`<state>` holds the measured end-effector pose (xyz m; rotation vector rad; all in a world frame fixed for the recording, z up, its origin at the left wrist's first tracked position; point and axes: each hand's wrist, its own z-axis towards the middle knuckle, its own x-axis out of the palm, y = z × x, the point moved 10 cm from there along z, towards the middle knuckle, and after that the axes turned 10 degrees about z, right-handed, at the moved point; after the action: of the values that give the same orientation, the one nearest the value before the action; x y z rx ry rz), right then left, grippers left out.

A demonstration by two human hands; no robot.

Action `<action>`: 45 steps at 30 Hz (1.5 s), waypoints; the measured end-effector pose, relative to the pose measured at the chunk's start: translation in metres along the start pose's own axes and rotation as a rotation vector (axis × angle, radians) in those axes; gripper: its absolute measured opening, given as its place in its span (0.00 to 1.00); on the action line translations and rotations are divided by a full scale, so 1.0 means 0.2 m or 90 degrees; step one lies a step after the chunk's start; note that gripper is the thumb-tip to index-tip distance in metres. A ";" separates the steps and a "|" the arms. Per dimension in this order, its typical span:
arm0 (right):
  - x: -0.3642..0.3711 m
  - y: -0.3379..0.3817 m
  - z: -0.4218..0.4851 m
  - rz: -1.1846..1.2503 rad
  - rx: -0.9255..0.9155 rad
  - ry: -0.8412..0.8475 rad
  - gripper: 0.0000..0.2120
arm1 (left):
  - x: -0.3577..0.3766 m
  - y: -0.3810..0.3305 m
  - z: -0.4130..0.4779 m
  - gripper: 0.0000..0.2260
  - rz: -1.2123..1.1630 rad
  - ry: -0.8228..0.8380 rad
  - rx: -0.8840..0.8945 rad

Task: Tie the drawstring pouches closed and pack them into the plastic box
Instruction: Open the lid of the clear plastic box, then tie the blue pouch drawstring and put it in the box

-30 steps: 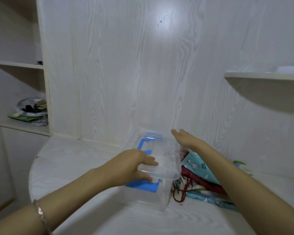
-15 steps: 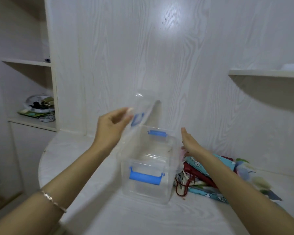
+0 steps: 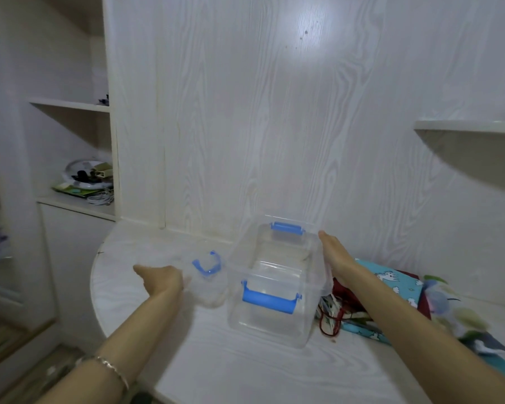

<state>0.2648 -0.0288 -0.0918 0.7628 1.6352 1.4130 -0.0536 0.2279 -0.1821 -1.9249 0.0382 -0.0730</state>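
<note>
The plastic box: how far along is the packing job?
Done: the lid is off the plastic box, which looks empty. In hand: the left hand holds the lid beside the box, and the right hand lies flat against its right wall. Left: the pouches lie piled right of the box; none is packed, and tying cannot be judged.

Before you, the box (image 3: 239, 319) and its lid (image 3: 209, 287) are clear, glossy plastic (the lid is blurred), with smooth blue plastic latches (image 3: 270, 300). The pouches (image 3: 391, 282) are matt printed cloth. The table (image 3: 245, 371) and wall (image 3: 274, 126) show white wood grain with a soft sheen.
</note>
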 end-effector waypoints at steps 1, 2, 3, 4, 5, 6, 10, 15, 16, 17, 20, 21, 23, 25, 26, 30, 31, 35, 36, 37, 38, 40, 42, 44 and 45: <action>0.00 0.00 0.00 -0.003 0.001 -0.004 0.25 | 0.01 0.03 0.02 0.24 0.051 0.002 -0.004; 0.00 -0.01 0.00 -0.009 0.006 -0.008 0.26 | 0.03 0.06 0.06 0.24 0.092 0.016 -0.006; 0.00 -0.01 -0.01 -0.016 0.007 -0.012 0.25 | 0.05 0.07 0.07 0.24 0.153 0.038 -0.001; -0.01 0.00 -0.01 -0.014 0.006 -0.014 0.25 | 0.06 0.08 0.09 0.23 0.227 0.054 0.010; -0.01 0.00 -0.01 -0.011 0.004 -0.015 0.24 | 0.07 0.08 0.08 0.21 0.295 0.069 0.015; -0.01 0.01 -0.02 -0.009 0.003 -0.018 0.23 | 0.06 0.07 0.07 0.21 0.343 0.063 0.015; 0.00 0.01 -0.06 0.020 0.015 -0.008 0.22 | 0.06 0.07 0.04 0.23 0.416 0.079 -0.010; -0.24 0.15 -0.10 0.052 -0.061 -0.094 0.22 | 0.02 -0.29 -0.30 0.26 0.292 0.000 0.212; -0.33 0.20 -0.12 0.045 -0.085 -0.118 0.22 | 0.05 -0.42 -0.44 0.27 0.256 0.002 0.321; -0.42 0.24 -0.13 0.033 -0.104 -0.134 0.22 | 0.09 -0.55 -0.62 0.27 0.224 0.022 0.428; -0.65 0.21 -0.15 -0.017 -0.116 -0.161 0.17 | 0.34 -0.73 -1.06 0.25 0.225 0.163 0.631; -0.70 0.17 -0.15 -0.051 -0.116 -0.157 0.14 | 0.44 -0.72 -1.18 0.24 0.248 0.221 0.662; -0.74 0.06 -0.16 -0.143 -0.107 -0.121 0.10 | 0.65 -0.66 -1.41 0.23 0.286 0.320 0.693; -0.73 -0.07 -0.18 -0.237 -0.100 -0.071 0.13 | 0.85 -0.52 -1.59 0.23 0.323 0.414 0.703; -0.71 -0.12 -0.20 -0.277 -0.108 -0.051 0.15 | 0.95 -0.44 -1.66 0.23 0.353 0.460 0.706; -0.61 -0.29 -0.21 -0.401 -0.159 0.020 0.17 | 1.25 -0.09 -1.77 0.22 0.509 0.548 0.671; -0.61 -0.31 -0.18 -0.446 -0.172 0.014 0.19 | 1.30 -0.01 -1.75 0.22 0.547 0.554 0.642; -0.61 -0.30 -0.18 -0.577 -0.214 -0.040 0.11 | 1.42 0.23 -1.58 0.22 0.672 0.549 0.544; -0.59 -0.29 -0.18 -0.609 -0.228 -0.043 0.05 | 1.43 0.26 -1.54 0.22 0.683 0.544 0.528; -0.58 -0.30 -0.17 -0.641 -0.243 -0.053 0.04 | 1.43 0.27 -1.52 0.21 0.679 0.538 0.516; -0.58 -0.30 -0.17 -0.671 -0.253 -0.071 0.07 | 1.44 0.29 -1.49 0.21 0.669 0.534 0.504; -0.59 -0.26 -0.17 -0.694 -0.286 -0.124 0.11 | 1.44 0.30 -1.45 0.21 0.621 0.524 0.481; -0.64 -0.16 -0.23 -0.610 -0.353 -0.213 0.11 | 1.43 0.26 -1.42 0.24 0.527 0.501 0.483; -0.76 -0.05 -0.32 -0.413 -0.392 -0.290 0.11 | 1.41 0.20 -1.42 0.27 0.431 0.467 0.508; -0.82 -0.01 -0.37 -0.296 -0.401 -0.302 0.10 | 1.39 0.17 -1.44 0.30 0.394 0.453 0.516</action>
<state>0.2774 -0.2047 -0.0592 0.2843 0.8477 1.1847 0.2032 -0.0701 -0.1054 -0.9405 0.9287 -0.3022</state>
